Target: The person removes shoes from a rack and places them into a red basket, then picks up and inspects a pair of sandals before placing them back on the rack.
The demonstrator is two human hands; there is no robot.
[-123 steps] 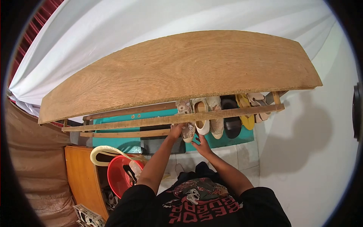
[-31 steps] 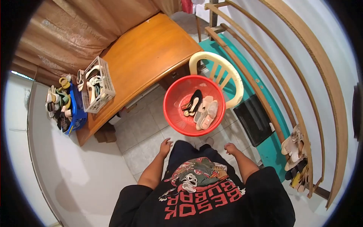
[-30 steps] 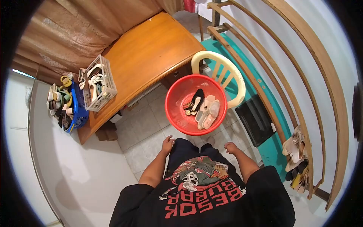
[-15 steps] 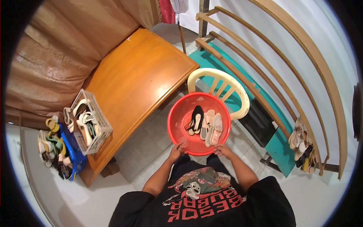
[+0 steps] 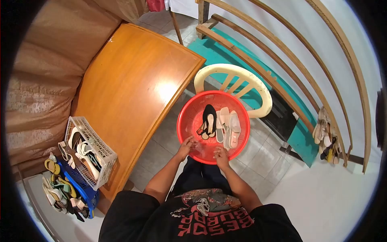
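Note:
A red plastic basin rests on a cream plastic chair in front of me. Inside it lie black shoes on the left and pale pink and white sandals on the right. My left hand is at the basin's near left rim, fingers apart and holding nothing. Over the near rim is my right hand, its fingers apart, slightly curled and empty, close below the sandals. Neither hand touches the shoes.
Left is a wooden table with a white crate of shoes at its edge. Beside it stands a blue basket of shoes. A wooden rack with hanging shoes curves along the right.
My right hand has moved left from the basin's right rim to over its near side. The left hand stays near the rim, now reaching slightly inward. The view has shifted.

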